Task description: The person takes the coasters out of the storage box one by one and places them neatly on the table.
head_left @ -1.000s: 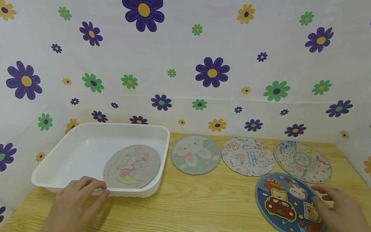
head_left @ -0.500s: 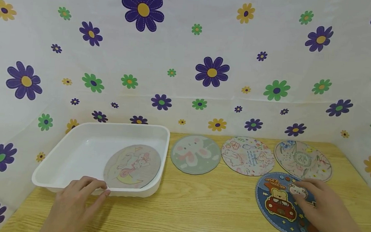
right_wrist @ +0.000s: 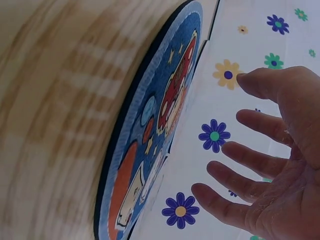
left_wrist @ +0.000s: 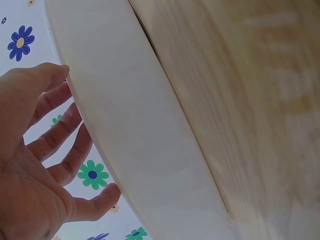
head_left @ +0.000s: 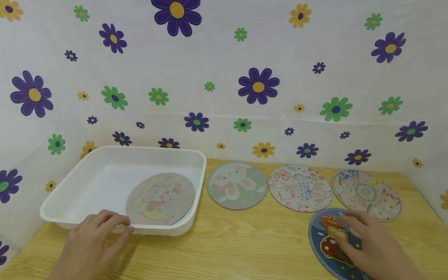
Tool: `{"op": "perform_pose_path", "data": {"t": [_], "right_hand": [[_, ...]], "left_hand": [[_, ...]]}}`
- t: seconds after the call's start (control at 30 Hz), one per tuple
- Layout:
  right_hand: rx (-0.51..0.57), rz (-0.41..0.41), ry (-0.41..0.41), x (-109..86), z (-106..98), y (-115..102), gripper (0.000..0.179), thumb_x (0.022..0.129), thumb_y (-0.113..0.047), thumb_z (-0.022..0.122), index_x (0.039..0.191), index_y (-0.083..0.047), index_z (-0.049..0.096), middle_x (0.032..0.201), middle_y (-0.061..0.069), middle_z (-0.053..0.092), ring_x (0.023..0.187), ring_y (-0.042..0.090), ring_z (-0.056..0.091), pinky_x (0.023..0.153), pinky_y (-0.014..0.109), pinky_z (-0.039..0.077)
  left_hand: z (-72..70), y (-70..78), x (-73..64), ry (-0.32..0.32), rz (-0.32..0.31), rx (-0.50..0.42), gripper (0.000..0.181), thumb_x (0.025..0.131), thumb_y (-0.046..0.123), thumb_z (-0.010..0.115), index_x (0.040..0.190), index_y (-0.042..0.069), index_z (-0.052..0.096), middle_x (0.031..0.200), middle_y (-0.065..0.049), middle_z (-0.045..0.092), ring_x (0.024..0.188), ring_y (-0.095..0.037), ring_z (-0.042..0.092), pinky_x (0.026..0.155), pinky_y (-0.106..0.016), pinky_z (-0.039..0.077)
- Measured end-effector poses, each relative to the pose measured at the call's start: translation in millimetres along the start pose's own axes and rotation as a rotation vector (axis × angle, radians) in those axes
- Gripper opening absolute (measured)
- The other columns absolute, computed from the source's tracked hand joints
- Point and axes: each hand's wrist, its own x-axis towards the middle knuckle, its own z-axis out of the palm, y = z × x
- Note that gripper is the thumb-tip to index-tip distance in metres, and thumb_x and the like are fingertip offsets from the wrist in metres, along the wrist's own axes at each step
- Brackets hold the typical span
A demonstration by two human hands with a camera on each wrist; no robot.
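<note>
In the head view my left hand [head_left: 91,243] rests its bent, relaxed fingers on the near rim of a white plastic tub [head_left: 88,182]. The left wrist view shows its fingertips lined up along that rim. A round, pale mat [head_left: 160,200] with a cartoon and moon print leans inside the tub's right end. Over at the right, my right hand [head_left: 374,250] hovers palm down above a round blue mat [head_left: 322,259] with a bear-in-car print, hiding much of it. Spread, loosely bent fingers [right_wrist: 250,160] stand apart from the mat in the right wrist view.
Behind the blue mat lie a green rabbit mat [head_left: 236,186], a pink-and-white mat [head_left: 300,188] and a floral mat [head_left: 366,195] in a row. All are on a wooden table [head_left: 232,244]. A flower-print cloth [head_left: 215,48] hangs behind and at the sides.
My right hand has moved left from the blue mat's right edge to over its middle. The left hand stays at the tub rim, and the mats have not moved.
</note>
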Motion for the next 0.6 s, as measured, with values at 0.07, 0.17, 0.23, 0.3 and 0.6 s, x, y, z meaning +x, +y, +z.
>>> {"op": "perform_pose_path", "data": {"t": [0.07,0.17,0.23,0.3,0.6], "right_hand": [[-0.001,-0.003,-0.019,1.7,-0.2,-1.8,0.043,0.079,-0.024,0.088,0.116,-0.009,0.073,0.118,0.016,0.067,0.102,0.037,0.067,0.075,0.053,0.06],[-0.006,-0.014,-0.031,4.5,-0.5,-4.8,0.044,0.079,-0.028,0.088,0.117,-0.012,0.073,0.119,0.017,0.068,0.102,0.038,0.067,0.076,0.055,0.06],[-0.005,-0.016,-0.034,5.8,-0.3,-7.0,0.045,0.079,-0.03,0.088,0.118,-0.013,0.073,0.12,0.018,0.068,0.102,0.038,0.068,0.076,0.055,0.06],[-0.008,-0.023,-0.028,6.9,0.2,-9.0,0.046,0.079,-0.031,0.088,0.118,-0.014,0.074,0.121,0.019,0.067,0.103,0.039,0.068,0.076,0.056,0.059],[-0.03,-0.07,-0.013,10.2,6.5,-17.3,0.035,0.081,-0.03,0.085,0.113,-0.02,0.075,0.121,0.009,0.068,0.102,0.032,0.068,0.075,0.05,0.058]], "left_hand": [[0.3,0.4,0.5,0.0,0.004,-0.001,0.026,0.073,0.015,0.088,0.092,0.02,0.072,0.091,0.005,0.07,0.075,-0.022,0.067,0.06,-0.039,0.054],[0.3,0.5,0.6,0.0,0.003,0.001,0.027,0.072,0.015,0.088,0.093,0.02,0.072,0.091,0.004,0.07,0.074,-0.021,0.066,0.06,-0.039,0.053],[0.4,0.5,0.5,0.001,0.004,0.001,0.027,0.072,0.015,0.089,0.093,0.02,0.072,0.091,0.004,0.07,0.074,-0.021,0.066,0.06,-0.039,0.054],[0.2,0.7,0.6,0.0,0.002,0.003,0.026,0.073,0.015,0.088,0.093,0.02,0.072,0.091,0.004,0.07,0.075,-0.021,0.067,0.061,-0.039,0.054],[0.5,0.5,-0.5,-0.007,-0.013,0.006,0.027,0.073,0.016,0.089,0.094,0.02,0.073,0.091,0.005,0.07,0.076,-0.02,0.066,0.062,-0.04,0.053]]}}
